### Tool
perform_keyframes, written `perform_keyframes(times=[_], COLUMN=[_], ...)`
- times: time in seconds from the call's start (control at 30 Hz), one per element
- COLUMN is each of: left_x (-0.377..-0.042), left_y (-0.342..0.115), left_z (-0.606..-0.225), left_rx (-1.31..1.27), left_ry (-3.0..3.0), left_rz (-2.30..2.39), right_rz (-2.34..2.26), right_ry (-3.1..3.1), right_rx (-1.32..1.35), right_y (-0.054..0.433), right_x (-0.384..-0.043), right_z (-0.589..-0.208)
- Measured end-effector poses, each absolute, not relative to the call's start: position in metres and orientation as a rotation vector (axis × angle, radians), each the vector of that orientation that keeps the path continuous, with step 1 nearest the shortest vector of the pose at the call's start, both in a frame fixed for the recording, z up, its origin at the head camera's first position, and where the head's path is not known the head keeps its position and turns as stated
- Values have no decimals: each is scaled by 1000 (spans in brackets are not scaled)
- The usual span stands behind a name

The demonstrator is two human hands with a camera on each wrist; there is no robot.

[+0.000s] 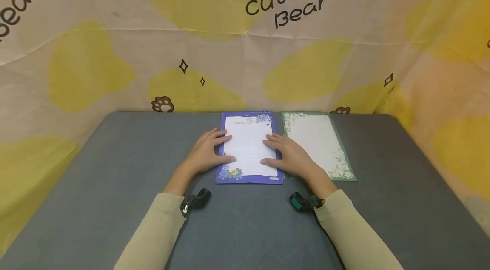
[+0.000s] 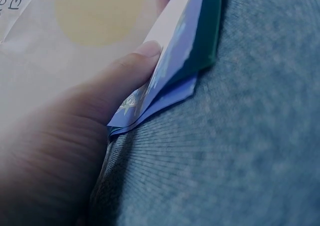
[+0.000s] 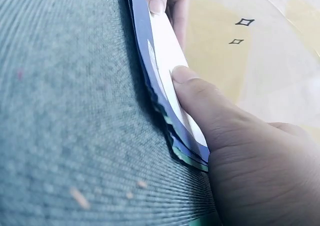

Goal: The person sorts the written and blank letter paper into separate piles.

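Note:
A stack of purple-bordered letter paper [image 1: 250,146], printed with blue and yellow flowers, lies on the grey table in the head view. Faint writing runs along its top. My left hand [image 1: 209,151] rests over the left edge, fingers spread, with the thumb [image 2: 149,48] lying on the top sheet. Over the right edge, my right hand [image 1: 289,155] rests in the same way, its thumb [image 3: 185,75] on the white area. Purple and green layers show along the stack's lower edge [image 3: 187,156] in the right wrist view.
A green-bordered floral sheet [image 1: 315,142] lies right of the stack, partly behind my right hand. The grey table [image 1: 245,227] ends at a cloth backdrop [image 1: 222,61] with yellow patches and lettering. A black wrist device [image 1: 196,198] is strapped to each wrist.

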State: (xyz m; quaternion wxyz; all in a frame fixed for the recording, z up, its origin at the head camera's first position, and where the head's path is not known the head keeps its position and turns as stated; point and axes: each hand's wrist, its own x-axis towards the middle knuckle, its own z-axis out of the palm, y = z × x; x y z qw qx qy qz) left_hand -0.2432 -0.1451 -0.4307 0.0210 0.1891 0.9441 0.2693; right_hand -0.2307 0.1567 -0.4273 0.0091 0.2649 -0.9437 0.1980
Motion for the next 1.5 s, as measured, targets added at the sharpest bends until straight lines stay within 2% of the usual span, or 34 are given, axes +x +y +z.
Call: perform_keyframes(times=[0.5,0.8,1.13,1.37,1.5], left_x=[-241,-241,-239,-240,-240], left_y=[-145,-145,-143,-142,-141], left_z=[-430,-429,-426,-426,-426], left_rx=[593,564,592,539,431], left_ry=[2918,2910,2914,2890,2891], left_rz=[964,1083,1176,1143,1292], right_rz=[811,1024,1668,1822,1850], right_ry=[-2702,-2612,-2408,-2343,-2331], right_rx=[779,394,309,235,191], right_y=[158,155,150,148,149], right_x=[-234,-234,-232,-232,-232], right_z=[-430,-427,-426,-426,-426])
